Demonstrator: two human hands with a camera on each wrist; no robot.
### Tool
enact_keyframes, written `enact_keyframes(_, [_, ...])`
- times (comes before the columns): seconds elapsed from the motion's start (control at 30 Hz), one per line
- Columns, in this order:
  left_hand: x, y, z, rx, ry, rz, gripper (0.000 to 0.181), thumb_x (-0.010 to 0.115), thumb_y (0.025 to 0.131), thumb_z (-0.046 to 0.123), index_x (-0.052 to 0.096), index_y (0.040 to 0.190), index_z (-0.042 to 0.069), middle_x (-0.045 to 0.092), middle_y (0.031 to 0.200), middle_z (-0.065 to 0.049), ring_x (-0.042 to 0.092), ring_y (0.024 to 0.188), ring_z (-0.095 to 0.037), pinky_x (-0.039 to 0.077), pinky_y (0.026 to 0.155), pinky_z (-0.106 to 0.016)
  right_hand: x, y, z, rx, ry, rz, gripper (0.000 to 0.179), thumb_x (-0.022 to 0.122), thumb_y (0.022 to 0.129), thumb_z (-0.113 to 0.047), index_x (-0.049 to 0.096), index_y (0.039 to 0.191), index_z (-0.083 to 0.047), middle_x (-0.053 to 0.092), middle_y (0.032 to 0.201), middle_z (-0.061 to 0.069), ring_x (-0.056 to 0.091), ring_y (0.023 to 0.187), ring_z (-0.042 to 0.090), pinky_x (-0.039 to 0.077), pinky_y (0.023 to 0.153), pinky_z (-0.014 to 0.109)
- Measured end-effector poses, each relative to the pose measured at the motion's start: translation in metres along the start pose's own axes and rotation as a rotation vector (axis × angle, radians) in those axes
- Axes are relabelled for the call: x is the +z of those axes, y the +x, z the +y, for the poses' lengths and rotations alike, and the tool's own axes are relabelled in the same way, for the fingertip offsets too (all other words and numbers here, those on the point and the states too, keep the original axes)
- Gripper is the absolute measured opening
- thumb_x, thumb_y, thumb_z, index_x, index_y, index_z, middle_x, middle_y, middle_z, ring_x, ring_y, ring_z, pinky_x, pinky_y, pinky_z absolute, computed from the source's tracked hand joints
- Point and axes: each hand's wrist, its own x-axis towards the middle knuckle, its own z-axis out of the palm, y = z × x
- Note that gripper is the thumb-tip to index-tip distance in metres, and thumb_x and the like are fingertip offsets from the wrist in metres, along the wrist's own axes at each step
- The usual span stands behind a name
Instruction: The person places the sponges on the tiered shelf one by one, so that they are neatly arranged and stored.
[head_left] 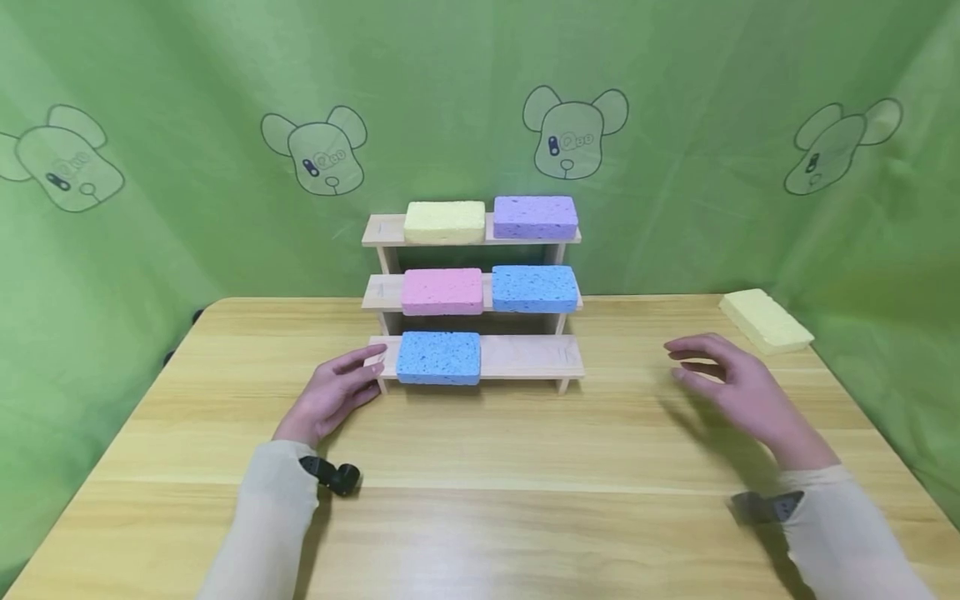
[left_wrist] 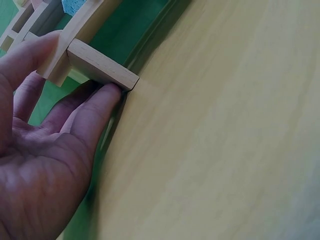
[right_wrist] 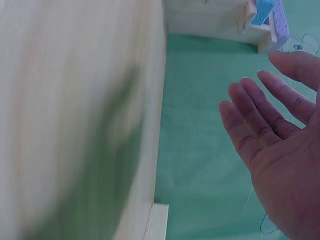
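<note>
A three-tier wooden display stand (head_left: pixel 531 357) is at the table's far side. On its top tier sit a yellow sponge (head_left: pixel 445 223) and a purple sponge (head_left: pixel 535 218). The middle tier holds a pink sponge (head_left: pixel 442 292) and a blue sponge (head_left: pixel 534 289); another blue sponge (head_left: pixel 438 358) lies on the left of the bottom tier. My left hand (head_left: pixel 339 398) grips the bottom tier's left end, its fingers against the leg (left_wrist: pixel 102 64). To the stand's right, my right hand (head_left: pixel 742 392) hovers over the table with loosely bent fingers, holding nothing. Beyond it lies a loose yellow sponge (head_left: pixel 767 322).
The wooden table (head_left: pixel 480 517) carries the stand. Behind and at both sides hangs a green curtain (head_left: pixel 450 100) printed with bear heads. Black wrist cameras stick out from the left cuff (head_left: pixel 330 476) and right cuff (head_left: pixel 768 506).
</note>
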Motion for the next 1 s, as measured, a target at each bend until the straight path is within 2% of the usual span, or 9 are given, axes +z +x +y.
enact_keyframes(0.17, [-0.001,0.001,-0.001,-0.006,0.000,-0.010,0.053,0.063,0.095,0.004,0.046,0.144,0.000,0.021,0.160,-0.009,0.056,0.117,-0.021,0.046,0.103,-0.038,-0.007,-0.005,0.010,0.035,-0.041,0.021,0.036,0.065,0.094,-0.004,0.057,0.129,0.003,0.056,0.125,0.017,0.054,0.108,0.000,0.043,0.090,0.006])
enact_keyframes(0.37, [-0.001,0.001,0.001,-0.006,0.009,-0.001,0.053,0.063,0.095,0.004,0.046,0.145,0.001,0.026,0.157,-0.011,0.055,0.118,-0.022,0.047,0.102,-0.038,-0.014,-0.005,0.021,0.063,-0.064,0.021,0.040,0.064,0.095,-0.006,0.054,0.132,0.005,0.054,0.127,0.020,0.052,0.108,-0.003,0.041,0.089,0.004])
enact_keyframes(0.53, [-0.002,0.000,0.001,-0.008,0.008,-0.007,0.052,0.063,0.095,0.004,0.046,0.144,0.001,0.024,0.158,-0.011,0.056,0.117,-0.021,0.046,0.103,-0.038,-0.020,-0.007,0.029,0.085,-0.089,0.037,0.040,0.065,0.095,-0.005,0.054,0.132,0.005,0.053,0.127,0.020,0.048,0.105,-0.010,0.041,0.088,0.003])
enact_keyframes(0.63, [-0.001,-0.001,0.002,-0.006,0.001,-0.007,0.052,0.063,0.095,0.004,0.046,0.144,0.001,0.024,0.158,-0.011,0.057,0.116,-0.020,0.046,0.103,-0.038,-0.024,-0.008,0.030,0.124,-0.111,0.039,0.042,0.065,0.096,-0.010,0.053,0.134,0.005,0.052,0.129,0.021,0.048,0.105,-0.008,0.041,0.086,0.002])
enact_keyframes(0.73, [0.000,-0.001,0.002,-0.005,0.004,-0.001,0.052,0.063,0.095,0.004,0.046,0.144,0.001,0.026,0.157,-0.011,0.057,0.115,-0.020,0.047,0.102,-0.037,-0.027,-0.009,0.029,0.172,-0.132,0.044,0.046,0.064,0.097,-0.016,0.050,0.136,0.004,0.051,0.132,0.023,0.055,0.113,0.014,0.039,0.085,0.001])
enact_keyframes(0.87, [0.000,-0.001,0.002,-0.005,0.008,-0.002,0.053,0.064,0.095,0.005,0.046,0.144,0.001,0.025,0.157,-0.011,0.057,0.115,-0.020,0.047,0.103,-0.037,-0.031,-0.010,0.031,0.210,-0.152,0.051,0.048,0.062,0.099,-0.019,0.047,0.138,0.005,0.049,0.134,0.026,0.049,0.118,0.048,0.037,0.082,-0.002])
enact_keyframes(1.0, [0.001,-0.001,0.001,-0.006,0.000,-0.005,0.053,0.063,0.095,0.005,0.045,0.145,0.001,0.025,0.157,-0.011,0.057,0.116,-0.021,0.046,0.103,-0.038,-0.035,-0.012,0.035,0.218,-0.168,0.049,0.049,0.062,0.099,-0.019,0.046,0.138,0.007,0.048,0.133,0.029,0.047,0.117,0.052,0.036,0.078,-0.003])
